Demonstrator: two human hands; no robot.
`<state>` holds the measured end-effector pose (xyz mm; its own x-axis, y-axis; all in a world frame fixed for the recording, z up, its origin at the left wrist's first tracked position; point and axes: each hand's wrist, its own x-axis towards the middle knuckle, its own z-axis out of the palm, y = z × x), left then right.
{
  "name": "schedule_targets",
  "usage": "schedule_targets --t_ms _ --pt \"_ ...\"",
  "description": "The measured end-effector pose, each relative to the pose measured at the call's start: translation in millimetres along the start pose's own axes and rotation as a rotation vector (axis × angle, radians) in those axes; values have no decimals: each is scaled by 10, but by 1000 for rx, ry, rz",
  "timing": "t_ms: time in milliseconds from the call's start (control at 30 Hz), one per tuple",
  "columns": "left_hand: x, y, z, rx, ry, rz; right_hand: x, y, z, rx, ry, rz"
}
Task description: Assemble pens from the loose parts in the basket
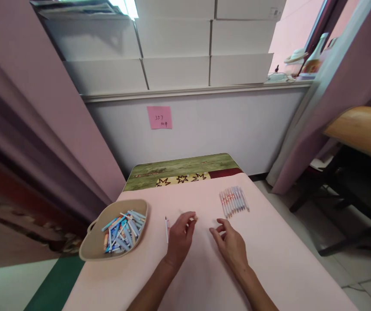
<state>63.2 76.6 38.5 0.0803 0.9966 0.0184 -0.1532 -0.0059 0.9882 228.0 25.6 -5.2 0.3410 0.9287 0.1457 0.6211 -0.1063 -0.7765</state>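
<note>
My left hand is over the middle of the pink cloth, its thumb and fingers pinched around something small and pale that is too small to name. Just left of it, a thin pen refill with a dark tip lies on the cloth, with a pinkish piece beside it. My right hand is a little to the right, fingers curved and apart, holding nothing. Beyond it lies a row of several pens side by side. A beige basket at the left holds many blue, white and orange pen parts.
The pink cloth covers most of the table, whose green patterned end shows at the back. A pink note is on the wall behind. At the right stand a wooden surface and a dark chair.
</note>
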Motion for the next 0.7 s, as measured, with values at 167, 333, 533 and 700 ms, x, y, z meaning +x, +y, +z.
schedule_targets --t_ms 167,333,533,700 --pt "259 -367 191 228 -454 106 57 467 -163 -25 109 106" --pt "641 -628 534 398 -590 277 27 667 -106 -58 167 151" --pt "786 -839 715 477 -547 293 48 655 -80 -51 167 127" --pt "747 -935 770 524 -507 303 66 656 -104 -33 174 119"
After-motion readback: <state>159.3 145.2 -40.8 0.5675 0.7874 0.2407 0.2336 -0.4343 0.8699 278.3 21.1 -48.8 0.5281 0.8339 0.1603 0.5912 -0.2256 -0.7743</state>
